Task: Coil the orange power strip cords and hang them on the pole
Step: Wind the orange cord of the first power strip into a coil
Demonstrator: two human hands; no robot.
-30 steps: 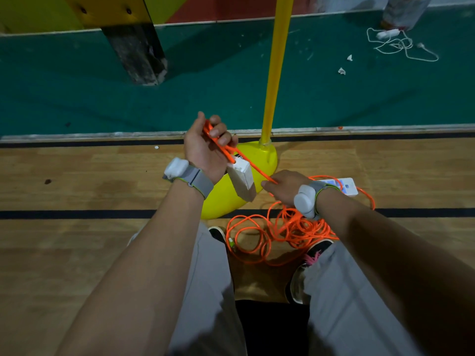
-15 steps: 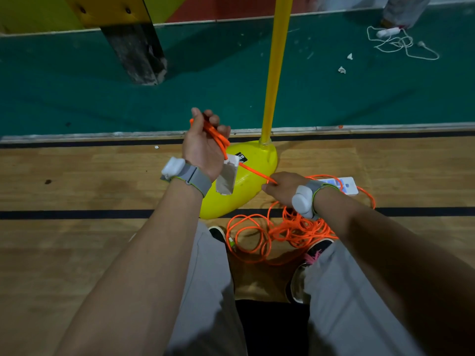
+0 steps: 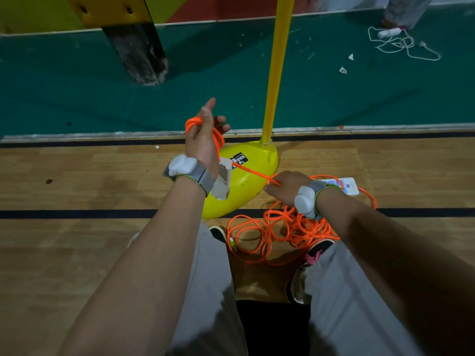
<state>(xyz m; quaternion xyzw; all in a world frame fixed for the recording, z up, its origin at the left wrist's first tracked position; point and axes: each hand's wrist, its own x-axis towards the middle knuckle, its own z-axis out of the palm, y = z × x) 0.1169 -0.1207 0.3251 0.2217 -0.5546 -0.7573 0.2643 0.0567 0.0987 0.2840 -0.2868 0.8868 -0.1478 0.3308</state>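
Orange cord (image 3: pixel 253 173) | L hand (image 3: pixel 203 142) – wrapped, half-curled | R hand (image 3: pixel 285 186) – pinching

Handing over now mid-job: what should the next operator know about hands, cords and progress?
Left hand: raised, few turns of thin orange cord wound round it; white rectangular power strip hangs by its wrist.
Right hand: pinches the taut run of cord.
Done: those first turns.
Left: coil the loose pile on the wooden floor, hang it on the tall yellow pole.

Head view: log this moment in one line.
stage: coiling | left hand: orange cord looped round it | right hand: pinches cord taut | loose cord: floor pile | pole: bare in view
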